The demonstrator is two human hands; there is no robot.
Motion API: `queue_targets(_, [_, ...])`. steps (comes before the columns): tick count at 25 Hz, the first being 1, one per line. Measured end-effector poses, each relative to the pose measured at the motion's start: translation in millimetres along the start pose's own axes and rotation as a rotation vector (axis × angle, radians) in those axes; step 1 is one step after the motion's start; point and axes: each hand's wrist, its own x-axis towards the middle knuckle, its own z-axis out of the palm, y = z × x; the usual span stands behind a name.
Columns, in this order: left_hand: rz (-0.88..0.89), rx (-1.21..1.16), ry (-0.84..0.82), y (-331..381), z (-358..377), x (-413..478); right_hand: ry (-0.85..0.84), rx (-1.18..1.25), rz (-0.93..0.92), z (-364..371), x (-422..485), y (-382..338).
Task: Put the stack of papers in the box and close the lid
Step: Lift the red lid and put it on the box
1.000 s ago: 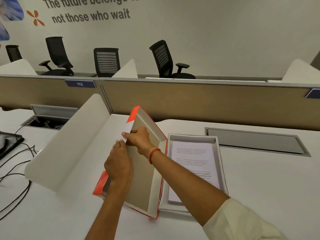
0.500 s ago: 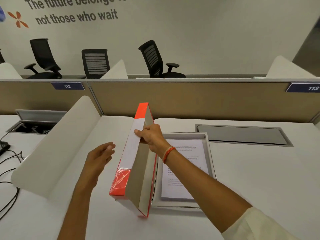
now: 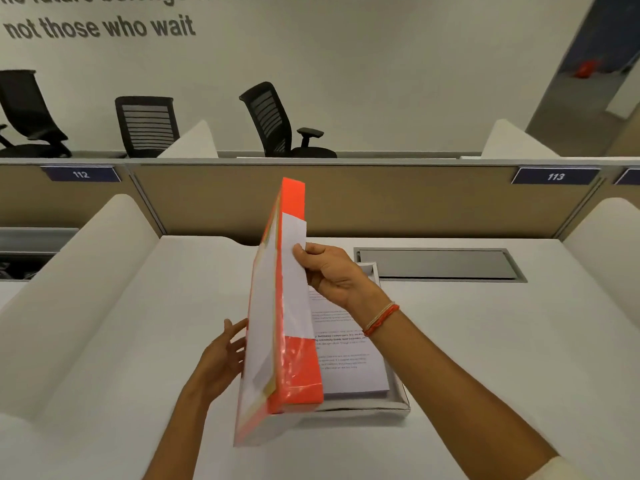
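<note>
The lid (image 3: 294, 372) looks like cardboard with a glossy orange film that reflects light. The stack of papers (image 3: 349, 362) is matt white printed paper. The counter (image 3: 502, 341) is smooth, matt white.

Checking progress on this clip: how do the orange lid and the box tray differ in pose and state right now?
The orange lid stands tilted on edge; the box tray lies flat on the desk. The lid is gripped by the right hand, with the left hand open beside it; the tray is untouched. The tray holds the stack of papers; the lid's inside is hidden.
</note>
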Motion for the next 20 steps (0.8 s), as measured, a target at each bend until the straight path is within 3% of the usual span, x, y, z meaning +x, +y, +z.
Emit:
queue_targets(2, [-0.044,-0.056,-0.084,-8,5,2,-0.011,0.055,0.0,-15,-6,-4])
queue_targets(5, [0.012,-0.024,-0.008,-13,15,0,0.044,0.011,-0.03,-48,-15,-11])
queue_targets(11, [0.28,0.274,0.209,-12,35,0,0.329,-0.559,-0.203,-106,-36,26])
queue_targets(14, [0.335,0.397,0.223,-19,50,7,0.477,-0.78,-0.246,-129,-28,59])
queue_targets(20, [0.316,0.407,0.238,-34,69,23,0.654,-0.877,-0.261,-170,-17,97])
